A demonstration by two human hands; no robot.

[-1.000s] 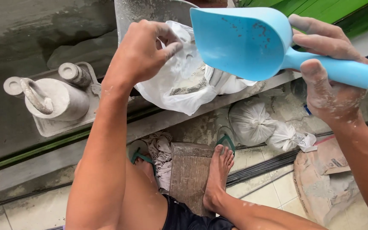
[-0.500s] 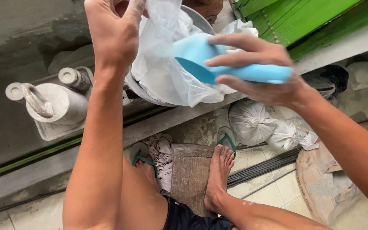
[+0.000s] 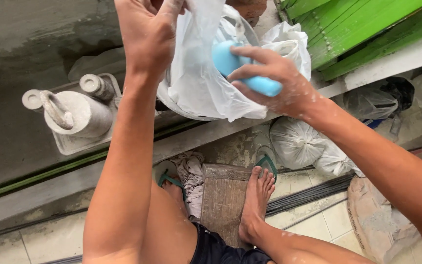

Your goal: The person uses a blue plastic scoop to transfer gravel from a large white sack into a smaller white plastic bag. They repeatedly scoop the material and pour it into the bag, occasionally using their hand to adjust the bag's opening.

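The blue plastic scoop [image 3: 242, 71], top centre of the frame, has gone deeper into the white plastic bag [image 3: 206, 78] than half a second ago; only its handle and rear show now. Its long axis runs from lower right to upper left, bowl end inside the bag. The right hand [image 3: 279, 83] clenches the handle; the left hand [image 3: 147, 34] pinches the bag's edge, holding it open.

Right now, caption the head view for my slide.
Left hand holds a white plastic bag open; right hand tips a blue scoop inside.
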